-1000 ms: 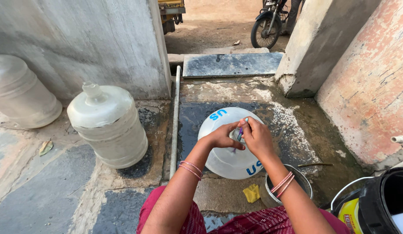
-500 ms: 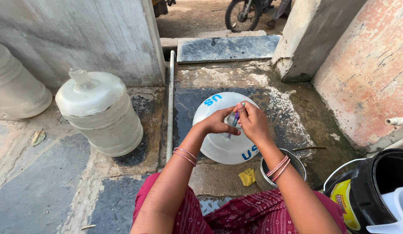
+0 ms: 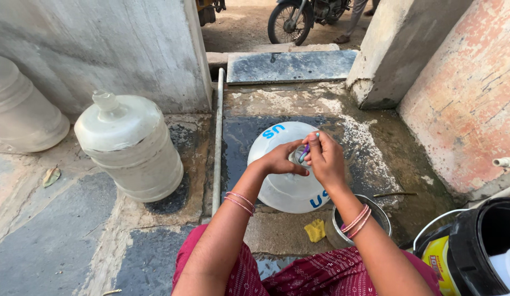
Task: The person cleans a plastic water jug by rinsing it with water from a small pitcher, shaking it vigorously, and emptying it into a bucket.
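A large translucent water jug (image 3: 288, 186) with blue lettering stands upright on the wet stone floor in front of me. My left hand (image 3: 278, 160) grips its neck at the top. My right hand (image 3: 324, 159) holds a thin brush with a purple and teal handle (image 3: 306, 151), its lower end pushed into the jug's mouth. Both wrists wear pink bangles. The jug's mouth is mostly hidden by my fingers.
A second, empty jug (image 3: 130, 145) stands to the left, and a third (image 3: 21, 115) leans at the far left wall. A metal pipe (image 3: 217, 148) runs along the floor. A steel pot (image 3: 364, 222), a yellow scrap (image 3: 315, 230) and a black bucket (image 3: 474, 252) sit at the right.
My view has shifted slightly; both hands stay on the jug's neck, with the right hand working the brush at the mouth.
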